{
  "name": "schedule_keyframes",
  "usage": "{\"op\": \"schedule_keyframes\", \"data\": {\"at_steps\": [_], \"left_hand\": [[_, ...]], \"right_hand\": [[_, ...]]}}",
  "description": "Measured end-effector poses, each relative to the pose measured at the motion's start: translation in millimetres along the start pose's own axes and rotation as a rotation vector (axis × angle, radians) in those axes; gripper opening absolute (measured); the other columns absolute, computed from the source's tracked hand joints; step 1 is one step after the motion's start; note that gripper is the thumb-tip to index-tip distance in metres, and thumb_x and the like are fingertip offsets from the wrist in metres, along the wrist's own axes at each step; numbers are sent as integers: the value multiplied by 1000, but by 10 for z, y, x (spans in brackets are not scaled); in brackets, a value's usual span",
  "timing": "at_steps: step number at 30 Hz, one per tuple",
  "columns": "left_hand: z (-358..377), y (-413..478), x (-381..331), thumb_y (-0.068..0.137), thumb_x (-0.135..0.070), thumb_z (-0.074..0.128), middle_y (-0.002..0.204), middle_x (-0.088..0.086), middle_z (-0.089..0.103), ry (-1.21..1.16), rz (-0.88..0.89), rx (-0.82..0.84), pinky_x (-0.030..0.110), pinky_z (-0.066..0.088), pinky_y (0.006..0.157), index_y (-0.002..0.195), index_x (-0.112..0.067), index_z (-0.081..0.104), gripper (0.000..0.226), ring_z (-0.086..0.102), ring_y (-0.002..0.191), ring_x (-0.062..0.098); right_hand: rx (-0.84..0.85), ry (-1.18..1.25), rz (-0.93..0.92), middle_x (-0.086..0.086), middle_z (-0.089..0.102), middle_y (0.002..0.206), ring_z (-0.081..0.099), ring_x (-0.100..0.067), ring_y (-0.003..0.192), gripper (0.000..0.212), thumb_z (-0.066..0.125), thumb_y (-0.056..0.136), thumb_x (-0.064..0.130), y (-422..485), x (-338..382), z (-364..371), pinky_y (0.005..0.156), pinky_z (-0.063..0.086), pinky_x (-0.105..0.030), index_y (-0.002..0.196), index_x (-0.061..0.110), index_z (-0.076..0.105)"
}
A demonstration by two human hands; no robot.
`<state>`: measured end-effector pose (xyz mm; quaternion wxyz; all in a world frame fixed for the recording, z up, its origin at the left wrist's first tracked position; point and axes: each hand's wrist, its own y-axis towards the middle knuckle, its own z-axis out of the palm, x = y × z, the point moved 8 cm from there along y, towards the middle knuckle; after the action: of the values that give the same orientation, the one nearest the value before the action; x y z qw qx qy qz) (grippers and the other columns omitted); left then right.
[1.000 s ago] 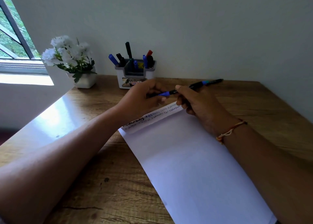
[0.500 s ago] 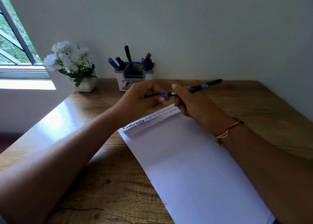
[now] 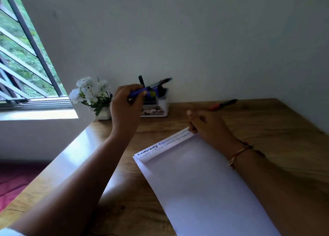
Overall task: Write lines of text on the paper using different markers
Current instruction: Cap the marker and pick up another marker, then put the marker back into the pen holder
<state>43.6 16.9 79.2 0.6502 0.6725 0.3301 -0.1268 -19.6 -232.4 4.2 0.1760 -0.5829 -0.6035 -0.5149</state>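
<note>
The paper [image 3: 199, 178] lies flat on the table [image 3: 267, 125] in front of me, slanted, with two lines of writing [image 3: 160, 145] along its far edge. Half a second ago both hands met over that edge on the blue marker [image 3: 156, 84]; now they are apart. The left hand [image 3: 127, 102] has carried the marker up and away to the holder [image 3: 162, 106], fingers wrapped round its lower end, the rest of it pointing up and right across the holder's top. The right hand [image 3: 206, 124] has let go and grips nothing: its fingers are loosely curled and rest at the paper's far right corner, thumb stretched out. A bracelet [image 3: 238, 153] sits on that wrist. My view has also tipped upward, so more wall shows than before.

The holder is a white box against the wall. One black marker [image 3: 140, 80] stands up out of it just behind the left hand, and some dark shapes fill its right side; the hand and the blue marker hide the rest, so I cannot tell what else is inside.

Beyond the right hand a dark marker [image 3: 223, 104] with an orange part lies on the table. Left of the holder, white flowers [image 3: 89, 91] stand in a small white pot [image 3: 104, 113], beside the window [image 3: 21, 57].
</note>
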Motion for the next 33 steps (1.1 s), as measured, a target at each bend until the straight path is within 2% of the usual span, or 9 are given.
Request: {"op": "schedule_keyframes", "data": {"at_steps": [5, 10, 14, 18, 22, 25, 28, 31, 33], "left_hand": [[28, 324, 47, 90, -21, 70, 96, 0, 67, 105, -9, -24, 46, 59, 77, 107, -30, 57, 23, 69, 87, 16], [386, 559, -14, 91, -16, 68, 99, -3, 66, 259, 79, 98, 31, 58, 79, 114, -19, 60, 24, 66, 89, 13], [675, 736, 64, 95, -16, 62, 106, 0, 64, 383, 88, 210, 12, 43, 76, 122, -15, 61, 26, 60, 92, 12], [926, 832, 225, 100, -14, 56, 121, 12, 64, 505, 69, 354, 22, 43, 87, 129, -8, 62, 31, 63, 102, 21], [1067, 819, 428, 101, -6, 51, 127, 13, 66, 603, 12, 497, 21, 38, 90, 127, -9, 65, 30, 62, 113, 24], [1038, 793, 487, 100, -1, 47, 126, 11, 67, 608, -39, 514, 20, 39, 89, 127, -11, 66, 34, 62, 111, 20], [945, 714, 314, 102, -6, 49, 131, 10, 64, 545, -12, 440, 22, 40, 94, 132, -13, 61, 33, 61, 117, 21], [846, 446, -67, 100, -15, 54, 120, 6, 65, 446, 131, 335, 30, 51, 90, 121, -15, 64, 23, 61, 103, 15], [889, 94, -164, 97, -19, 58, 104, -9, 63, 367, 127, 458, 17, 50, 77, 111, -20, 65, 16, 58, 88, -1]], "right_hand": [[74, -205, -47, 2, 71, 71, 66, -5, 65, 49, 51, 98, 54, -16, 49, 116, 57, 47, -20, 76, 13, 68], [142, -248, -64, -2, 70, 74, 67, -18, 70, 43, 53, 97, 52, -58, 93, 175, 66, 54, -38, 78, 18, 70], [171, -283, -35, 3, 66, 71, 63, -12, 66, 42, 53, 97, 55, -66, 90, 182, 57, 45, -27, 78, 22, 69], [175, -297, -26, 10, 55, 62, 51, -2, 56, 42, 55, 97, 51, -69, 109, 166, 49, 29, -16, 60, 33, 51], [194, -309, -22, 10, 54, 62, 50, -1, 54, 41, 56, 97, 51, -87, 108, 178, 48, 27, -13, 61, 33, 51], [197, -322, -38, 9, 58, 64, 50, -1, 54, 36, 57, 96, 51, -90, 118, 175, 47, 28, -13, 70, 27, 63], [210, -325, -25, 11, 57, 63, 51, 0, 53, 35, 57, 97, 52, -91, 122, 170, 46, 30, -12, 68, 32, 60], [208, -321, -10, 12, 54, 59, 51, 2, 52, 40, 58, 97, 48, -87, 135, 158, 46, 28, -13, 60, 34, 52], [176, -318, -11, 7, 59, 62, 57, -3, 57, 37, 58, 98, 43, -81, 141, 120, 47, 32, -18, 65, 27, 60]]}}
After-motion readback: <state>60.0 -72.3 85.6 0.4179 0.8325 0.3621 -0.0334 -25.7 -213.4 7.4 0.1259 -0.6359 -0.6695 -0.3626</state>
